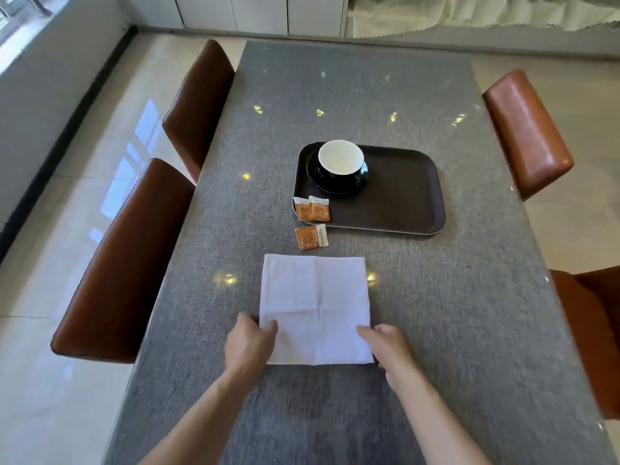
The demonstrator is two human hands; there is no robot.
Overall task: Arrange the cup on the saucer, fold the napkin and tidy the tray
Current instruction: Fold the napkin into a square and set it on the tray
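The white napkin (315, 308) lies flat on the near part of the grey table (436, 313), with the left hand (250, 344) pinching its near left edge and the right hand (391, 347) pinching its near right edge. Beyond it a packet (311, 237) lies just near of the dark tray (402, 199). Two packets (312, 208) overlap the tray's near left corner, and the cup (340, 159) stands on the saucer (335, 182) in its far left part
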